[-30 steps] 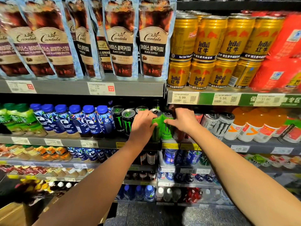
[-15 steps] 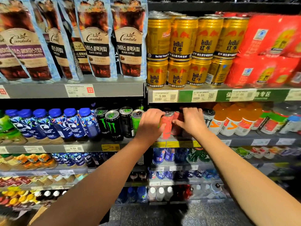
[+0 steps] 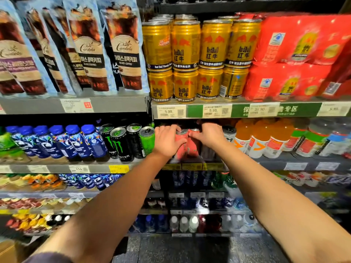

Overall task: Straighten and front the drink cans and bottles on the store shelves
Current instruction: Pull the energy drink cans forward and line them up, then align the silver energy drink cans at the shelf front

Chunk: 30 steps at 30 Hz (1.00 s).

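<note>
On the middle shelf [image 3: 190, 166] of a store drinks aisle, two bare hands reach in side by side among tall cans. Every place below is given from the pair of pink-red cans at the centre of that shelf. The left hand [image 3: 168, 141] wraps its fingers and thumb around the left pink-red can [image 3: 181, 144], whose silver top shows just above the knuckles. The right hand [image 3: 209, 135] curls around the right pink-red can [image 3: 193, 143], with its thumb lying across the front of the can. The two cans stand upright and touch each other, close to the shelf's front edge.

Just left of the pair stands a bright green can [image 3: 147, 139], and beyond it a cluster of black Monster cans [image 3: 121, 144] with green claw marks. Further left is a row of blue-capped bottles [image 3: 72, 143]. Just right of the pair, past the right hand, the top of a white and black can [image 3: 229, 131] shows, followed by orange drink bottles [image 3: 260, 137] with red and white labels.

Directly above the pair, on the next shelf up, gold Red Bull cans [image 3: 186, 61] are stacked two high, with red multipacks [image 3: 296, 54] beside them to the right. Above and to the left hang pale blue Cantata coffee pouches [image 3: 123, 46]. White price tags [image 3: 169, 112] run along the shelf edge over the pair. Below the pair, lower shelves hold more bottles, too blurred to identify.
</note>
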Each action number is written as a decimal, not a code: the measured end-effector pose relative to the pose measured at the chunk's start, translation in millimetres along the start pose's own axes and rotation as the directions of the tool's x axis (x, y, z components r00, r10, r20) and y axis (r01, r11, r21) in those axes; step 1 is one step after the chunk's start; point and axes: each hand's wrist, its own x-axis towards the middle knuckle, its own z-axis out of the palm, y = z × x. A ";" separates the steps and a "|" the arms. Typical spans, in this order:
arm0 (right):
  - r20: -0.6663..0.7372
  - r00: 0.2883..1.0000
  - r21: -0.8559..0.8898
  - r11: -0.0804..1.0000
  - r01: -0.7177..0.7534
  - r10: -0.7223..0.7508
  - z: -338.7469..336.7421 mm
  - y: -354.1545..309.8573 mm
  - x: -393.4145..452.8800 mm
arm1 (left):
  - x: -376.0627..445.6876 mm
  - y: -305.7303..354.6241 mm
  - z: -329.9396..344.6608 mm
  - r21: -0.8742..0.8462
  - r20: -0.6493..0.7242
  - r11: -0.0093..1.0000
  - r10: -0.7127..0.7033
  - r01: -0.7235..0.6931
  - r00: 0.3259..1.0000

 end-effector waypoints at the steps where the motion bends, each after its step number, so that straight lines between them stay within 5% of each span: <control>1: 0.006 1.000 0.025 1.000 0.015 -0.015 -1.7 2.0 0.8 | 0.1 -0.3 -2.2 -0.033 0.005 0.999 -0.013 0.013 1.000; 13: 0.053 0.989 0.020 0.991 0.136 -0.137 -7.6 16.5 -7.6 | -4.7 7.8 -6.2 -0.049 0.025 0.999 0.002 -0.001 1.000; 18: -0.198 0.966 0.041 0.983 0.178 -0.167 18.8 36.1 -34.0 | -23.9 41.0 14.0 -0.133 -0.076 0.981 0.131 -0.140 0.989; 21: -0.404 0.914 0.118 0.988 0.098 -0.042 26.8 57.0 -53.7 | -25.6 58.0 18.3 -0.135 -0.081 0.972 0.184 -0.194 0.980; 30: -0.420 0.897 0.300 0.954 -0.006 0.137 25.2 91.0 -72.6 | -13.6 98.4 29.7 -0.020 -0.003 0.975 0.221 -0.221 0.975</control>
